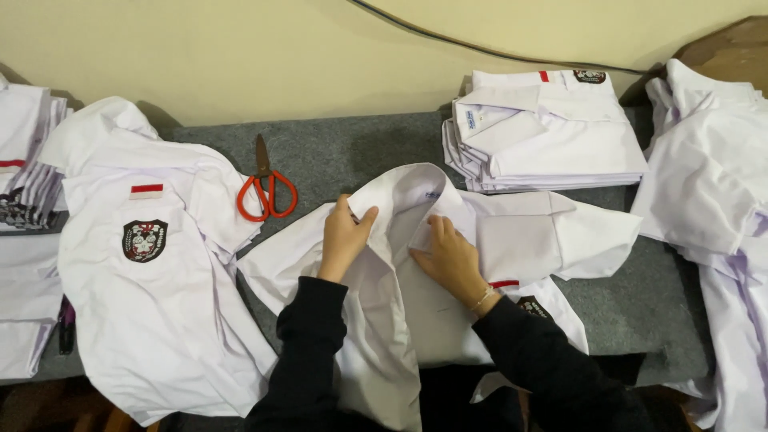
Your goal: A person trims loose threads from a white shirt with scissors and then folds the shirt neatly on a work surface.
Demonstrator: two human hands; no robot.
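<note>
A white uniform shirt (416, 312) lies spread in front of me on a grey felt-covered table (352, 148), collar away from me. My left hand (344, 236) pinches the left side of the collar between thumb and fingers. My right hand (448, 252), with a thin bracelet at the wrist, presses down and grips the right collar flap near the placket. Both arms wear dark sleeves. A red-and-white strip and a dark badge on the shirt peek out beside my right forearm.
Orange-handled scissors (266, 190) lie shut on the felt left of the shirt. A loose white shirt with a dark crest (152, 264) sits at left, folded shirts (24, 160) beyond it. A neat folded stack (544, 132) is at back right, with unfolded shirts (712, 200) at right.
</note>
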